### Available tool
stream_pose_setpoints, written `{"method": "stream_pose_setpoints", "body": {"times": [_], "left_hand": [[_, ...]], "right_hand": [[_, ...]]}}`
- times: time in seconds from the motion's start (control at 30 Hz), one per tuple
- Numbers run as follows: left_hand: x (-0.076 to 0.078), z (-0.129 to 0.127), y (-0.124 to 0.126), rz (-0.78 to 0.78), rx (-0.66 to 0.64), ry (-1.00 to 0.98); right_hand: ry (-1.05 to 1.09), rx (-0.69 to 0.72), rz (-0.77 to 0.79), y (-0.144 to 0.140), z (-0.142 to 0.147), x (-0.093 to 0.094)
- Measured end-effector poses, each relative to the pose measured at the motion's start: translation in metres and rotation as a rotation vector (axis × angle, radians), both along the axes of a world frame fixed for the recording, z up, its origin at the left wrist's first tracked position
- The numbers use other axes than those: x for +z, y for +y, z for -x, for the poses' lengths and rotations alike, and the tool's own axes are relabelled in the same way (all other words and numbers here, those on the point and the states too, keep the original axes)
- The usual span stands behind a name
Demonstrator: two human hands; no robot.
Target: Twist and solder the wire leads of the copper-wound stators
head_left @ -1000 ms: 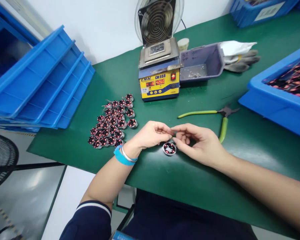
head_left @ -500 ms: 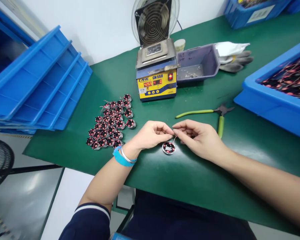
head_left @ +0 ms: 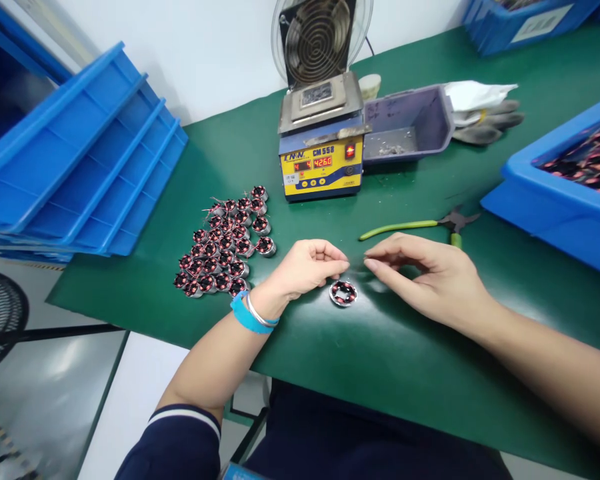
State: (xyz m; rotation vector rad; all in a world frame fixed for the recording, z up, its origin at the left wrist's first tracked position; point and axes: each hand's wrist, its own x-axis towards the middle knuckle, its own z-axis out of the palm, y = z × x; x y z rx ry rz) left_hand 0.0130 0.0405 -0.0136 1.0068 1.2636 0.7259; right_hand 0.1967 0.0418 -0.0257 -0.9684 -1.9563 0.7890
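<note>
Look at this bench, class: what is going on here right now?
A person sits at a green table with one small wound coil ring lying between the hands. The left hand is curled just beside it, fingertips pinched; the right hand hovers apart, fingers extended. A cluster of similar coils sits to the left, green-handled pliers behind, and a solder pot further back.

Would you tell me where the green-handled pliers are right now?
The green-handled pliers lie on the green mat, just beyond the right hand.
</note>
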Motion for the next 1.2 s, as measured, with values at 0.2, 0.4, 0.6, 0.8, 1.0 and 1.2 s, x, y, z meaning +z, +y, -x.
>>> {"method": "stream_pose_setpoints", "body": {"times": [0.2, 0.4, 0.6, 0.8, 1.0, 1.2], "left_hand": [[-0.001, -0.002, 0.000, 0.042, 0.013, -0.054], [-0.003, -0.005, -0.001, 0.073, 0.002, -0.168], [-0.004, -0.003, 0.000, 0.094, -0.033, -0.242], [-0.006, -0.001, 0.001, 0.086, -0.047, -0.293], [-0.008, 0.001, 0.002, 0.083, -0.080, -0.308], [-0.009, 0.001, 0.001, 0.069, -0.086, -0.285]], "right_hand": [[0.037, -0.009, 0.100, -0.001, 0.006, -0.007], [0.090, 0.027, 0.163, 0.003, 0.011, -0.008], [0.059, 0.014, 0.052, 0.006, 0.012, -0.009], [0.182, 0.050, 0.322, 0.009, 0.011, -0.013], [0.208, 0.058, 0.400, 0.008, 0.011, -0.013], [0.049, 0.008, 0.082, 0.000, 0.011, -0.008]]}}
